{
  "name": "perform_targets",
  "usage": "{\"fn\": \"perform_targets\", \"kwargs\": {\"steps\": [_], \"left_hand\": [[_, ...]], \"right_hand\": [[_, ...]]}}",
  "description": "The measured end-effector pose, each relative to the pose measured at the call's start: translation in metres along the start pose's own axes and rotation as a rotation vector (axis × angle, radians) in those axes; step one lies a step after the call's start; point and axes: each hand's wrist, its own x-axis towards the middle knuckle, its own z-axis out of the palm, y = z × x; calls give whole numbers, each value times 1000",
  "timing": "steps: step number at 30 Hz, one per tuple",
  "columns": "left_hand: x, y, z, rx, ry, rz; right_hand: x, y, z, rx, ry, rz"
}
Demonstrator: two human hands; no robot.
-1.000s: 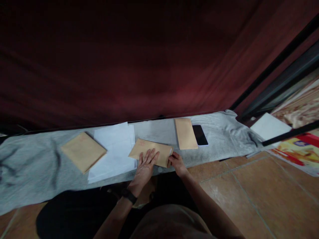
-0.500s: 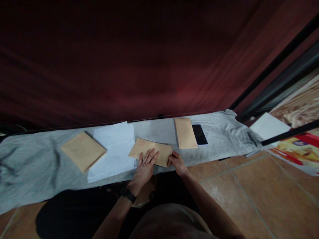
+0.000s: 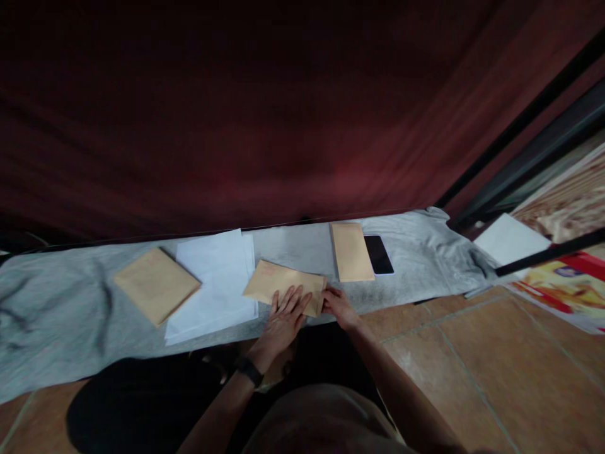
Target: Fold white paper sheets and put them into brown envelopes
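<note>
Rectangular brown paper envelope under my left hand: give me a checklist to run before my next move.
Left hand laid on the rectangular brown paper envelope: ok.
Right hand at the envelope's right end: ok.
Right hand's pinch on that end: cannot tell.
Envelope clear of the flat white paper sheets: not ok, its left corner overlaps them.
Black-screened rectangular phone away from both hands: ok.

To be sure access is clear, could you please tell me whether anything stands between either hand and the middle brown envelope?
Nothing visible stands in the way: the left hand lies on the middle brown envelope, and the right hand is at its right end.
</note>
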Motion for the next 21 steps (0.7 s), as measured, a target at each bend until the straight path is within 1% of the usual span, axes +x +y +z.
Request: {"fn": "perform_targets", "kwargs": {"steps": [2,5,8,10,13,15,18,21], "left_hand": [[1,0,-3,13,-6,11],[6,-2,-12,30,2,12],[15,-10,-22,35,28,-20],[21,-17,-25,23,43,-60],[24,-24,-21,-52,54,-150],[21,-23,-14,-116,51,-202],[13,-14,-4,-156,68,-235],[6,-3,2,-150,106,-248]], "right_hand": [[1,0,0,10,10,-2],[2,0,3,37,31,-21],[3,1,6,71,51,-40],[1,2,8,84,54,-43],[-1,5,12,74,44,-23],[-4,8,13,44,26,6],[-7,11,9,-41,-12,52],[-11,11,-1,-179,-48,72]]}}
